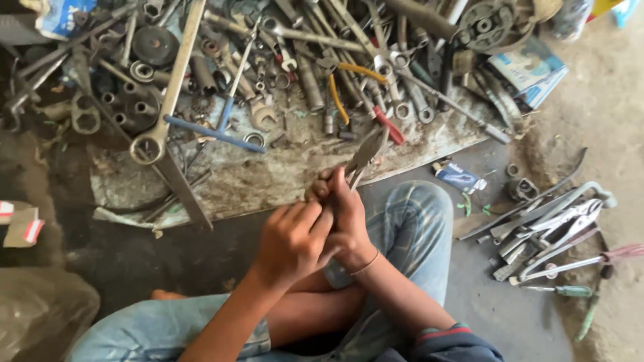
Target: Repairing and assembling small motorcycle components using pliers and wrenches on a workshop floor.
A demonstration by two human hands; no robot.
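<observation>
My right hand (349, 214) is closed around the handles of a pair of metal pliers (365, 155), whose jaws point up and away from me. My left hand (292, 243) lies against the right one, its fingers curled over something small that is hidden between the two hands. Both hands hover above my knee in worn blue jeans (419, 221). What the pliers' jaws bite on cannot be made out.
A dirty sheet (268, 177) on the ground ahead carries a heap of spanners, sockets and red-handled pliers (388, 124). A long ring spanner (168, 87) lies at its left. More tools and screwdrivers (563, 231) lie at right, a small blue box (459, 177) near my knee.
</observation>
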